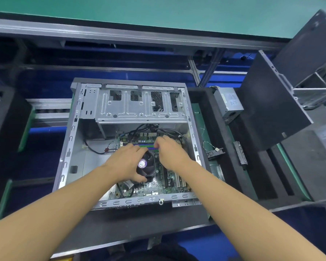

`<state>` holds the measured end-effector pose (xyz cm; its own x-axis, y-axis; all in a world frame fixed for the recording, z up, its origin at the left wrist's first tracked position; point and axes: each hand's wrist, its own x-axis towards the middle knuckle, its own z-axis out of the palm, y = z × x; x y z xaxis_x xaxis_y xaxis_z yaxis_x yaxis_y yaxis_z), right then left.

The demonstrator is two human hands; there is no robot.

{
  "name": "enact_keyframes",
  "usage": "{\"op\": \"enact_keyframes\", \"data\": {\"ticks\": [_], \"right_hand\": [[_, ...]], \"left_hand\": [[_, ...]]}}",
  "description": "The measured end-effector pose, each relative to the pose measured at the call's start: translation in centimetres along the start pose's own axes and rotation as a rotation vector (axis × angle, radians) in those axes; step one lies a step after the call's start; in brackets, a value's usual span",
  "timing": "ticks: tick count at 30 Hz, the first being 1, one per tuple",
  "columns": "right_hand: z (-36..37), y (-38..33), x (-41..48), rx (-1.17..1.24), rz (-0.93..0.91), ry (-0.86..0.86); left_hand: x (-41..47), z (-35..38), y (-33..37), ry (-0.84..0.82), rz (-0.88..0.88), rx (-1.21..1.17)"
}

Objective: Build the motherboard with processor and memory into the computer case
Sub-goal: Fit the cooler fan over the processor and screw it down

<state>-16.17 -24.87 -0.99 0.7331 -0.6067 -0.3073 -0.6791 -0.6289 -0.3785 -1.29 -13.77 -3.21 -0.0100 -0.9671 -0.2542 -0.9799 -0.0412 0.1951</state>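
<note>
An open grey computer case lies on its side on a dark tray. The green motherboard sits inside it, with a black processor fan bearing a round purple label. My left hand grips the fan, fingers over its far side and thumb at its near edge. My right hand lies at the memory slots, fingers curled down onto their right end; what they pinch is hidden. Black cables run along the case floor to the left.
A silver drive cage fills the case's far half. A power supply stands to the right on black foam, beside a leaning dark side panel. A small bracket lies on the foam. Conveyor rails cross behind.
</note>
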Motion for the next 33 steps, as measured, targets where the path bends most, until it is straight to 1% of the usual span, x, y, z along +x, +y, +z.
{"op": "enact_keyframes", "data": {"ticks": [2,5,7,8,9,10,11,12,13,14,15,17,18,19,20,23,25,27,29,30,33], "right_hand": [[-0.3,-0.5,0.2,0.131,-0.053,-0.086],[-0.4,-1.0,-0.1,0.196,-0.153,-0.238],[0.0,-1.1,-0.3,0.13,-0.224,-0.285],[0.4,-1.4,-0.2,0.058,-0.268,-0.278],[0.7,-1.4,-0.2,-0.01,-0.303,-0.254],[0.9,-1.6,0.1,-0.07,-0.339,-0.231],[1.1,-1.9,0.5,-0.121,-0.377,-0.218],[1.2,-2.2,0.9,-0.16,-0.409,-0.215],[1.3,-2.3,1.1,-0.184,-0.43,-0.222],[1.3,-2.4,1.4,-0.189,-0.439,-0.233],[1.3,-2.4,1.6,-0.171,-0.436,-0.247],[1.3,-2.2,1.6,-0.107,-0.418,-0.273],[1.4,-2.1,1.6,-0.08,-0.414,-0.277],[1.5,-2.0,1.5,-0.061,-0.411,-0.28],[1.5,-2.0,1.4,-0.049,-0.407,-0.284],[1.5,-1.9,1.4,-0.018,-0.393,-0.294],[1.6,-1.8,1.4,0.003,-0.384,-0.3],[1.6,-1.7,1.4,0.015,-0.382,-0.305],[1.7,-1.7,1.4,0.025,-0.379,-0.307],[1.8,-1.7,1.4,0.028,-0.376,-0.31],[1.8,-1.6,1.5,0.033,-0.357,-0.329]], "left_hand": [[-0.1,-0.2,-0.1,-0.034,0.001,0.02],[-0.7,-1.0,-0.8,-0.094,-0.021,-0.157],[-1.4,-2.3,-2.1,-0.107,-0.051,-0.241],[-2.0,-2.9,-3.1,-0.074,-0.085,-0.256],[-2.3,-3.5,-3.9,0.005,-0.137,-0.289],[-2.8,-4.2,-4.8,0.127,-0.239,-0.37],[-3.2,-4.8,-5.4,0.24,-0.378,-0.473],[-3.4,-5.4,-5.6,0.305,-0.512,-0.536],[-3.3,-5.7,-5.5,0.297,-0.611,-0.55],[-3.2,-6.0,-5.3,0.22,-0.672,-0.496],[-3.0,-6.1,-4.9,0.111,-0.71,-0.437],[-2.6,-5.7,-3.8,-0.103,-0.722,-0.338],[-2.5,-5.2,-3.5,-0.171,-0.706,-0.31],[-2.4,-4.5,-3.5,-0.206,-0.694,-0.295],[-2.5,-3.9,-3.6,-0.205,-0.699,-0.289],[-2.5,-2.2,-4.4,-0.145,-0.769,-0.33],[-2.3,-1.3,-4.7,-0.103,-0.82,-0.431],[-2.1,-0.8,-4.9,-0.007,-0.86,-0.503],[-1.9,-0.9,-5.2,0.134,-0.884,-0.45],[-1.7,-0.8,-5.4,0.175,-0.875,-0.418],[-1.4,-0.7,-6.1,0.169,-0.861,-0.407]]}}
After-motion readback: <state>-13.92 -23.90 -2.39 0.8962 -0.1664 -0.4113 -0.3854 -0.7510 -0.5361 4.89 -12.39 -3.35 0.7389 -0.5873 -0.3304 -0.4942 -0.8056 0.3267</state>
